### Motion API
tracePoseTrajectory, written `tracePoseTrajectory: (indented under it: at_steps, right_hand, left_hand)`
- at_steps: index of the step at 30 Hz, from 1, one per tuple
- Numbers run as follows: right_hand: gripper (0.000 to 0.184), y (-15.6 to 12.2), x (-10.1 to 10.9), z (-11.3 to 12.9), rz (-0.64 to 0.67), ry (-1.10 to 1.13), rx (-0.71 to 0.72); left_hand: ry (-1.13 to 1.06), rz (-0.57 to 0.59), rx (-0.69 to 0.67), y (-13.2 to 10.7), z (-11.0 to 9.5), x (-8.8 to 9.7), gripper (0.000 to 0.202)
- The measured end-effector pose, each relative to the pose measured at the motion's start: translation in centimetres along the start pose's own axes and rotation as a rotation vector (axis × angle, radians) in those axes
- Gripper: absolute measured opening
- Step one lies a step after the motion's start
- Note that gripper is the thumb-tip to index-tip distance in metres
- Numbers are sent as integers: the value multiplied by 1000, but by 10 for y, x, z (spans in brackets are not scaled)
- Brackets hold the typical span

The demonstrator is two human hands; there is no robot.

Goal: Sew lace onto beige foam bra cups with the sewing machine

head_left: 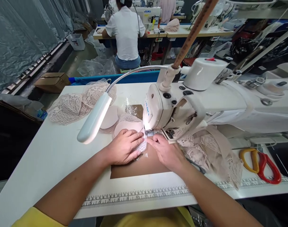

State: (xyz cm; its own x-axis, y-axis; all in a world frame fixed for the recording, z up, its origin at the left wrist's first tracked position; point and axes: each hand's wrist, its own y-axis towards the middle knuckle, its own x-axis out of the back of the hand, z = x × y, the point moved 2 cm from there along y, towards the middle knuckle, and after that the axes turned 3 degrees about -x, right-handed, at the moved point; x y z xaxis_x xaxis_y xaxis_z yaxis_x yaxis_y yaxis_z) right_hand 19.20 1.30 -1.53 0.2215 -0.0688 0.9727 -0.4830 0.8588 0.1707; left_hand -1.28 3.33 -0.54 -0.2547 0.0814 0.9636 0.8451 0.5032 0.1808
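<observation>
A pale pink lace bra cup piece [128, 126] lies under the needle area of the white sewing machine [155, 107]. My left hand [126, 146] rests flat on the lace with its fingers stretched toward the needle. My right hand [167, 153] is on the near right of the needle, its fingertips closed at the edge of the same lace. Those fingertips partly cover the edge they hold. Brown covering [139, 170] shows on the table beneath both hands. Behind my left hand are more smooth pink cups [109, 118].
A bundle of lace cups [70, 107] sits at the table's back left. A lamp [94, 118] on a bent neck hangs over the left side. More lace [214, 148] and yellow-and-red-handled scissors [264, 167] lie right. A printed ruler [136, 198] runs along the front. A person [127, 34] sits ahead.
</observation>
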Motion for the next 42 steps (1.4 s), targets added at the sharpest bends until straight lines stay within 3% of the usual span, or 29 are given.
tracePoseTrajectory:
  at_steps: [11,34,42]
  right_hand:
    - [51,-5,2,-2,24,121,269]
    - [49,-8,6,0,48,114,251]
    - [43,-9,6,-2,-27,162,272]
  left_hand:
    - [-112,29,-65,-1,0,1,36]
    - [-42,92,-146,-1,0,6,34]
    - [-51,99,-139,-1,1,6,35]
